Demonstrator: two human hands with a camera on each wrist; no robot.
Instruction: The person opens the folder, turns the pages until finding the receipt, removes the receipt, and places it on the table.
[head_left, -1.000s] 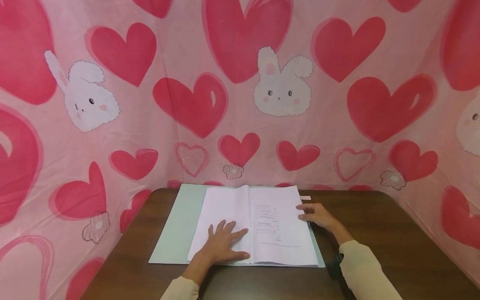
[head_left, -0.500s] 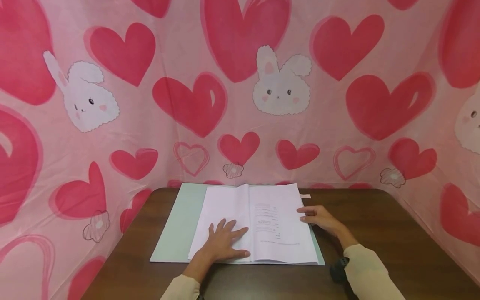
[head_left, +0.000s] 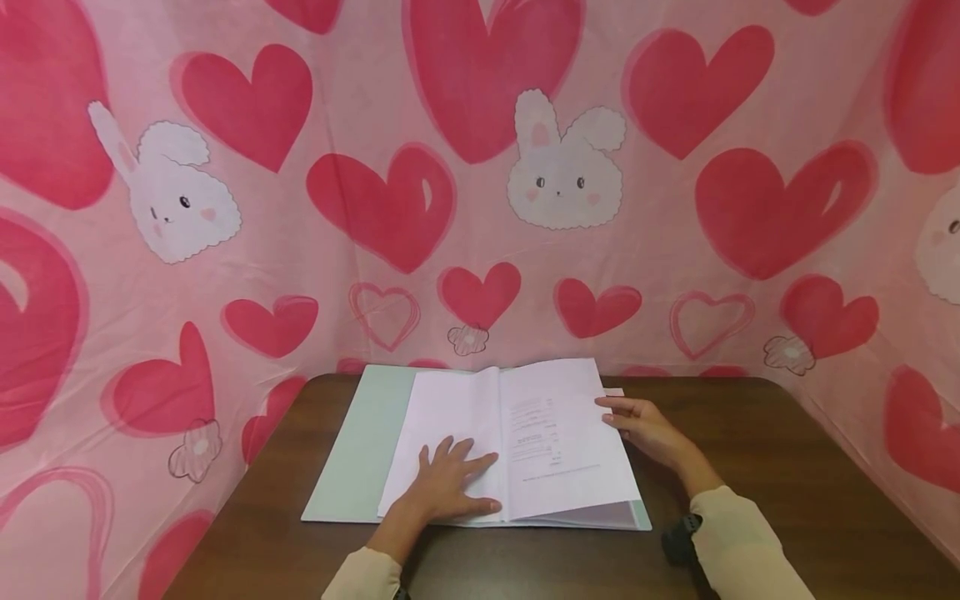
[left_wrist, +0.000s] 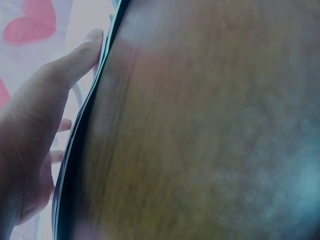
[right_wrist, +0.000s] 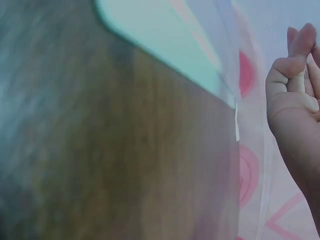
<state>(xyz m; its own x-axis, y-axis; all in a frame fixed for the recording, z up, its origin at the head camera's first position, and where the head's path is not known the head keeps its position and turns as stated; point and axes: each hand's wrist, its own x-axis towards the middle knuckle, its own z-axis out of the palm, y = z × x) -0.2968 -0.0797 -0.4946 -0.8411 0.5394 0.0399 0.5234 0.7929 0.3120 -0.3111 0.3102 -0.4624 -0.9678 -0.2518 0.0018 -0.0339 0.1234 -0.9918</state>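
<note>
A mint-green folder lies spread on the table, with white pages in it. My left hand rests on the left page, fingers spread and thumb near the centre fold. In the left wrist view, the left thumb lies along the folder's near edge. At the right side, my right hand pinches the outer edge of the printed right page. That page is raised off the sheets beneath it. The right wrist view shows the right hand with its fingers curled and the thumb against them.
The dark wooden table extends to both sides of the folder. A pink cloth with hearts and rabbits hangs behind and at the sides. A small pale tab sticks out past the folder's upper right edge. A dark device sits at the right wrist.
The right page has risen from the stack, its lower corner now apart from the sheets below. My right hand has moved slightly up with its edge. The left hand has stayed in place.
</note>
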